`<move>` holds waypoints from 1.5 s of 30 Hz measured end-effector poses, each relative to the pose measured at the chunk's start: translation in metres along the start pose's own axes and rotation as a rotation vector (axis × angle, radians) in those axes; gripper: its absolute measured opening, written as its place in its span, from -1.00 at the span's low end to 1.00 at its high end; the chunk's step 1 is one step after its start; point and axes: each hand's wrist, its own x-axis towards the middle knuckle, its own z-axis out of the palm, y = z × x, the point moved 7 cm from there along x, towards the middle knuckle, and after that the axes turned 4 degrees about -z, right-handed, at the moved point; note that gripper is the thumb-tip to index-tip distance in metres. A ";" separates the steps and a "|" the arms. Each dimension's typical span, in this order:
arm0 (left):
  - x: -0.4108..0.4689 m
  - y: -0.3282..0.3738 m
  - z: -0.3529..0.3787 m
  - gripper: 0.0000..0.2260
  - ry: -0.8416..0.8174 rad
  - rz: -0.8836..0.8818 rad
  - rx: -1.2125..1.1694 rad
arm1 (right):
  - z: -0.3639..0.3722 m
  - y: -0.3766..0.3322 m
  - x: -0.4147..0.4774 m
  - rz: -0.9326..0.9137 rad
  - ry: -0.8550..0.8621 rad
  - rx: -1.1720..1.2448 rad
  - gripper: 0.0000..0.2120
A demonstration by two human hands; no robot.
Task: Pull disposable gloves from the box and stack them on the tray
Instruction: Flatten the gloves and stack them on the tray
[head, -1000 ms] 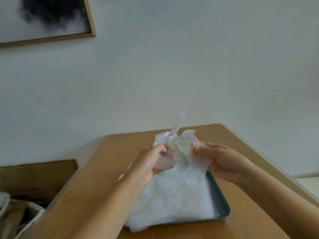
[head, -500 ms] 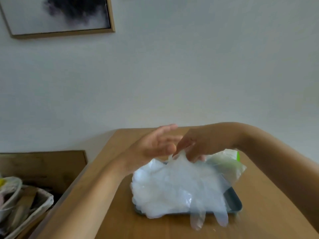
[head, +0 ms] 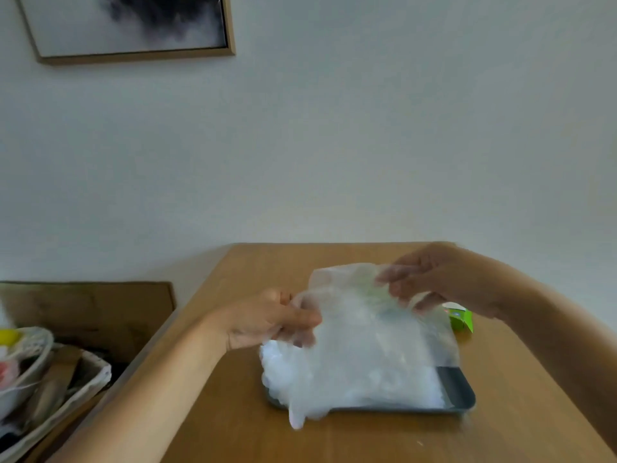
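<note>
Translucent white gloves (head: 354, 369), dark grey tray (head: 457, 392), green box (head: 462, 319).

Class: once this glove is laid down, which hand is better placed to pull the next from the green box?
Probably right: the right hand is beside the green box behind the tray's right end; the left hand pinches the glove at the opposite end.

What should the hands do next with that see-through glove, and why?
Probably lower the clear glove onto the glove pile and let go. The left hand and the right hand pinch it by its edges, spread out above the pile on the tray, so it looks ready to be laid on top.
</note>
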 end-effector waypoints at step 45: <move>0.089 -0.089 0.039 -0.39 0.392 -0.185 1.097 | 0.067 0.130 0.025 -0.132 -0.309 -0.919 -0.28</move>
